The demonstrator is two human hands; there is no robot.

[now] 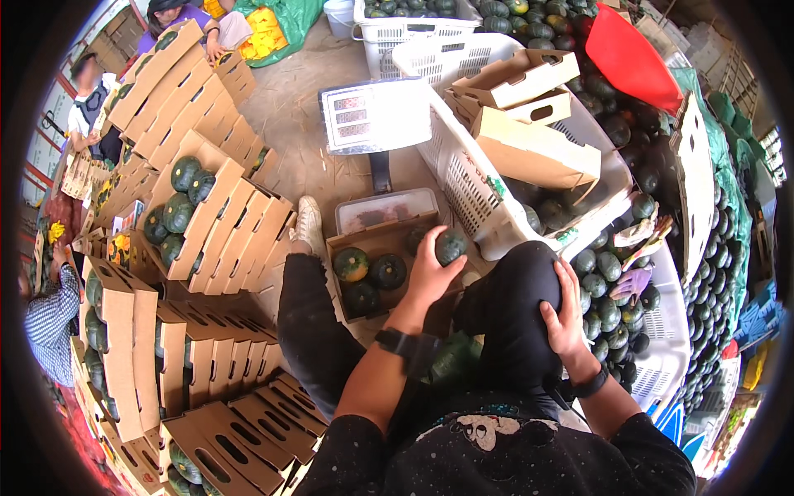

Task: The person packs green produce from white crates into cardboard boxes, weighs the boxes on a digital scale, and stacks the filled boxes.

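Note:
Between my legs stands an open cardboard box (335,310) with several small round pumpkins (388,271) in it, mostly dark green, one with an orange patch. My left hand (432,271) is closed around another dark green pumpkin (451,246) above the box's right side. Part of the box's right end is hidden by my hand and leg. On my right knee lies my right hand (566,316), its fingers stretched out and holding nothing. Just beyond the box is a scale, its lit display head (376,116) on a dark post.
Cardboard boxes filled with pumpkins (178,212) are stacked at left. A white slatted crate (463,178) at right holds cardboard boxes (529,149) and pumpkins. Gloves (635,281) lie on pumpkins beside my right knee. A red scoop-like piece (633,58) is behind. Other people (51,318) sit at left.

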